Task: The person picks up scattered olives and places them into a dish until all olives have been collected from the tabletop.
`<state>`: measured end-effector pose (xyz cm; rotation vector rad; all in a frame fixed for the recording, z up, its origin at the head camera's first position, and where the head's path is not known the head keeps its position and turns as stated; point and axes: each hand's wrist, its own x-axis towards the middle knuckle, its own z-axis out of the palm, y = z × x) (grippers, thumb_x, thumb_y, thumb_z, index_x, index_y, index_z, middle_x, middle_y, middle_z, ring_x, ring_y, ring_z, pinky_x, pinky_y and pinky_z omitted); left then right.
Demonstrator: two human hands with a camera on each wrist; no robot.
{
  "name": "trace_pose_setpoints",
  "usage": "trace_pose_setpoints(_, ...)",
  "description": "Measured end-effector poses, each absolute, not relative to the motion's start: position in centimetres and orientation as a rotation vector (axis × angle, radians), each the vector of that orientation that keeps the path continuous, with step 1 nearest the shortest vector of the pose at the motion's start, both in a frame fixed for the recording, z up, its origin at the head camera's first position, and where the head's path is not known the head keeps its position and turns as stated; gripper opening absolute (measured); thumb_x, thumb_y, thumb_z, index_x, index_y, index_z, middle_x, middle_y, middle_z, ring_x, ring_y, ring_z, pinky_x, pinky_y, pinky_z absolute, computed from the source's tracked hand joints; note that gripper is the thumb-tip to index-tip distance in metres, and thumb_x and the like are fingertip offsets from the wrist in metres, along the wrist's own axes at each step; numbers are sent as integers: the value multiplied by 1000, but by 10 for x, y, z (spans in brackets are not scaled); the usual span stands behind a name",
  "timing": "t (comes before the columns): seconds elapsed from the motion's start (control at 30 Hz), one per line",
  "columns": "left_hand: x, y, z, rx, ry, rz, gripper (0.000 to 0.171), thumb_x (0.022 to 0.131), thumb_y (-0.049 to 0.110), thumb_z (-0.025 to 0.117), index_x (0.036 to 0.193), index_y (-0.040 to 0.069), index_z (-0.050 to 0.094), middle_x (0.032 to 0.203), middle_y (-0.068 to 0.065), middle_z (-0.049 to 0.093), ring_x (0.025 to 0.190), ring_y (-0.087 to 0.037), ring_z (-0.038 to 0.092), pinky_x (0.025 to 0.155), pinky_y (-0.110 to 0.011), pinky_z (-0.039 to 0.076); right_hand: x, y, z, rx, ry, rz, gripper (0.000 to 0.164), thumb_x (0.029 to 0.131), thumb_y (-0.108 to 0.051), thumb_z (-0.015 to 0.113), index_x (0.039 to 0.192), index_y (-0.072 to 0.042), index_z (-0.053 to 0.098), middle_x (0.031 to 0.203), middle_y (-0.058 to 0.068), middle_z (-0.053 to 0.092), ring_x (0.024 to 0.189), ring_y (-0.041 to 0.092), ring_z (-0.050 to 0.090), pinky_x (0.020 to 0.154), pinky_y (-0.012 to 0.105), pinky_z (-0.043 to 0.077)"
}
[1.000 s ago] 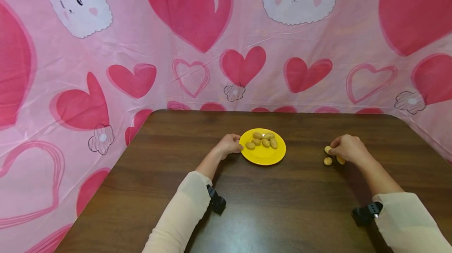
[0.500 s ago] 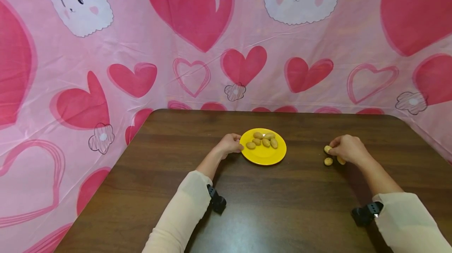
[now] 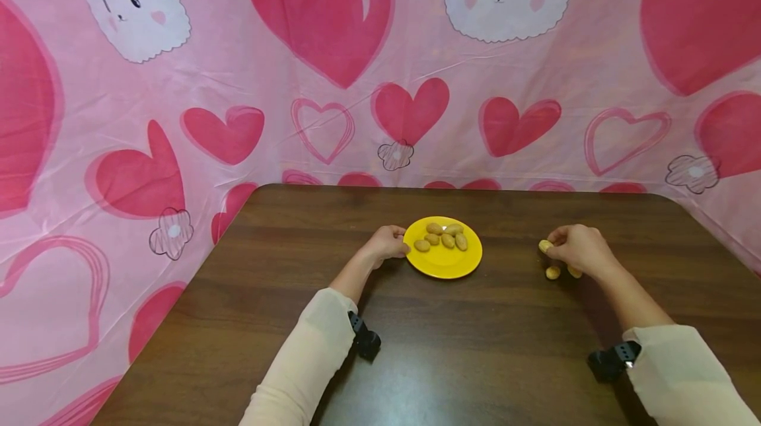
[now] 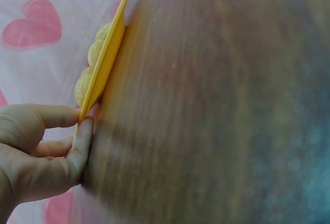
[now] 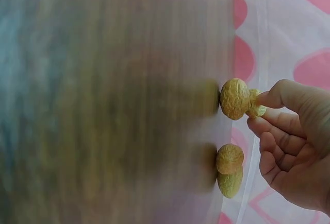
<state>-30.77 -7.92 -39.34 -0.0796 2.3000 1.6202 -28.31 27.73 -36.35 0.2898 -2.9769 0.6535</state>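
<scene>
A yellow plate with several peanuts on it sits mid-table. My left hand pinches the plate's left rim between thumb and forefinger; the left wrist view shows the plate edge-on in that pinch, with peanuts behind the rim. Out to the right, my right hand pinches one peanut at its fingertips, just above the table. Two more peanuts lie on the wood below that hand. The right wrist view shows the held peanut and the loose ones.
The dark wooden table is backed and flanked by a pink cloth with hearts and white bunnies. Black wrist straps sit on both cream sleeves. Bare wood lies between the plate and the right hand.
My right hand has raised the pinched peanut slightly and shifted it a little to the left. The left hand and the plate stay where they were.
</scene>
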Motion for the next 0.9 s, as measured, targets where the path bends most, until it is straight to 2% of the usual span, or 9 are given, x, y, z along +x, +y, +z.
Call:
trace_pose_setpoints(0.23,-307,-80,-394,-86,2306,1611,46,83,-6,60,127,-7,46,120,-18,51,101,-25,56,81,-32,53,-284,270,-364,294,-2954,685,22,75,-18,69,87,-1,67,76,6,66,72,25,57,63,40,43)
trace_pose_setpoints(0.4,-306,-80,-393,-81,2306,1610,46,84,-6,60,128,-7,46,119,-18,51,102,-26,56,81,-32,53,-286,264,-365,306,-2926,708,25,78,-19,68,94,1,66,80,7,66,75,27,58,66,44,45)
trace_pose_setpoints(0.47,-306,-80,-393,-79,2305,1611,46,84,-6,59,128,-7,46,120,-18,51,102,-26,56,81,-32,53,-286,261,-366,317,-2896,713,25,77,-18,68,93,1,66,80,7,66,76,27,59,68,45,46)
trace_pose_setpoints(0.73,-306,-80,-393,-71,2302,1611,46,84,-5,59,128,-7,45,121,-18,50,104,-26,55,81,-31,53,-287,249,-365,353,-2845,744,24,77,-15,69,93,2,66,79,8,66,73,24,60,62,35,48)
trace_pose_setpoints(0.9,-307,-80,-393,-65,2295,1618,46,84,-6,59,128,-7,46,119,-18,51,102,-26,56,80,-31,53,-289,241,-364,390,-2849,745,23,76,-14,70,92,2,66,78,7,66,73,24,60,62,37,49)
